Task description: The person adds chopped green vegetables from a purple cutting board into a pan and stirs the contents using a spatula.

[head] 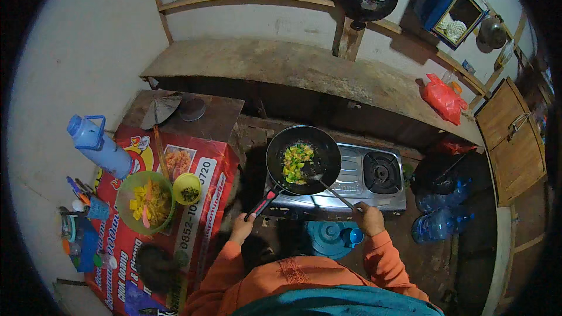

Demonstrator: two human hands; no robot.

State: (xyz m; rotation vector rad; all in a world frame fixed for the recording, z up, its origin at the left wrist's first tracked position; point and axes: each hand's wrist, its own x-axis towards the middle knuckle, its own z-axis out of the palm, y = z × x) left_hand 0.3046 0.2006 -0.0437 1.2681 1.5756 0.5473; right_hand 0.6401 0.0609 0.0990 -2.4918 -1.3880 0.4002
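Note:
A dark frying pan (324, 151) sits on the left burner of a two-burner gas stove (350, 171). My left hand (243, 227) grips the end of its black and red handle (263, 202). Chopped green and yellow food (297, 162) lies in the pan, mostly left of its middle. In my right hand (369, 219) is a thin-handled metal spatula (338, 195), whose tip touches the pan's inside near the right front. The bare right burner (381, 170) stands beside the pan.
On the red banner-covered table (219, 158) at left are a green bowl of yellow food (124, 210), a small yellow bowl (186, 177) and a blue flask (103, 149). A turquoise lidded bucket (320, 239) stands below the stove; large water bottles (434, 226) lie at right.

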